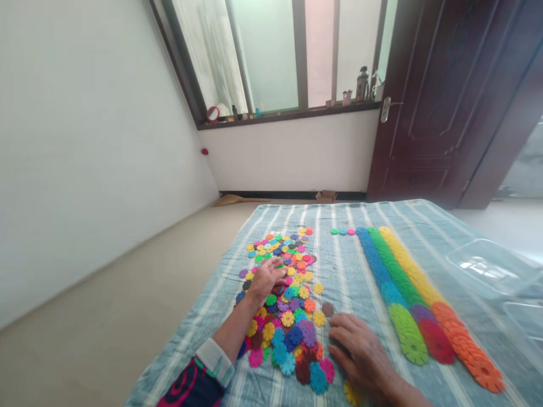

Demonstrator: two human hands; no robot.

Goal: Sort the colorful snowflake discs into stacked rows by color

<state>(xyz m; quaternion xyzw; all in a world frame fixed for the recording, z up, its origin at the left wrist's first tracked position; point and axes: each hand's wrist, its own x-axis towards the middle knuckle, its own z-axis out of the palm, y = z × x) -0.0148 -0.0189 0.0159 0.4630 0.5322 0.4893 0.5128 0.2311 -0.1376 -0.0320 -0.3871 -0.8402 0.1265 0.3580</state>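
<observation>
My left hand (266, 279) is over a loose pile of colourful notched plastic discs (287, 319). Its thumb and fingers close around a small green disc (279, 266). Palm down on the cloth, my right hand (360, 349) lies just right of the pile, its fingers loosely bent and apart. A brown disc (327, 309) is near its fingertips, and a yellow disc (352, 393) shows partly from under it. To the right run overlapping disc rows: a blue row (373, 260) ending in lime, a green row (394, 265) ending in purple and red, and a yellow row (409, 265) ending in orange.
A striped cloth (339, 260) covers the surface. Clear plastic boxes (487, 265) stand at the right edge. Green, blue and pink discs (343, 232) form a short line at the back. Beyond are a windowsill (292, 116) with small items and a dark door (428, 113).
</observation>
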